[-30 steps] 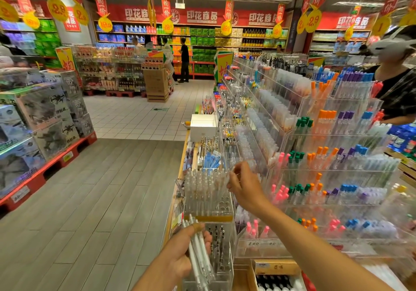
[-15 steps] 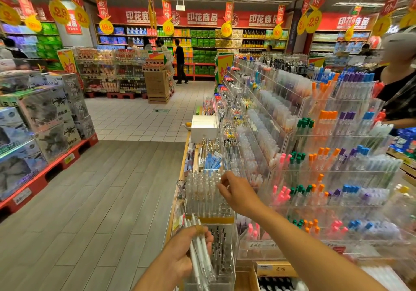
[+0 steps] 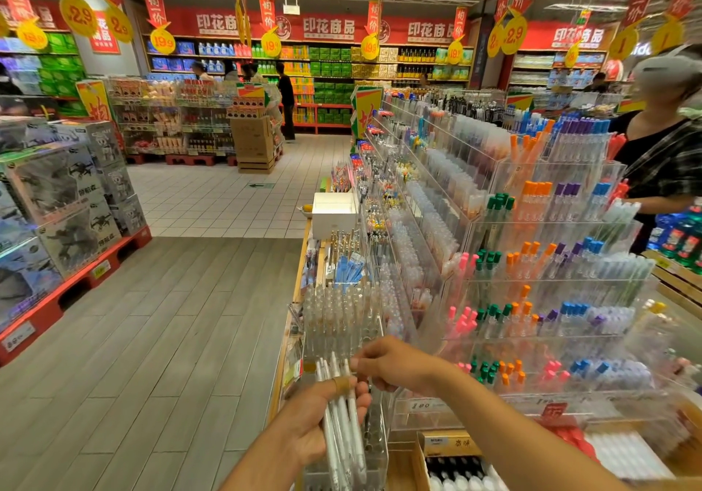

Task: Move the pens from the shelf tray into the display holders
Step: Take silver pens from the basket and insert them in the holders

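A tiered rack of display holders [image 3: 547,289] runs along the right of the aisle floor [image 3: 152,338], boxed goods [image 3: 64,202] stacked opposite on the left; in front, the left hand [image 3: 323,418] grips pens [image 3: 342,414] just below the right hand [image 3: 395,365], a holder of pens [image 3: 342,316] directly behind

Both forearms bare, no sleeves in view. Left hand [image 3: 323,414]: tan band or plaster round one finger [image 3: 343,385], can't tell which. Right hand [image 3: 395,367]: nothing worn.
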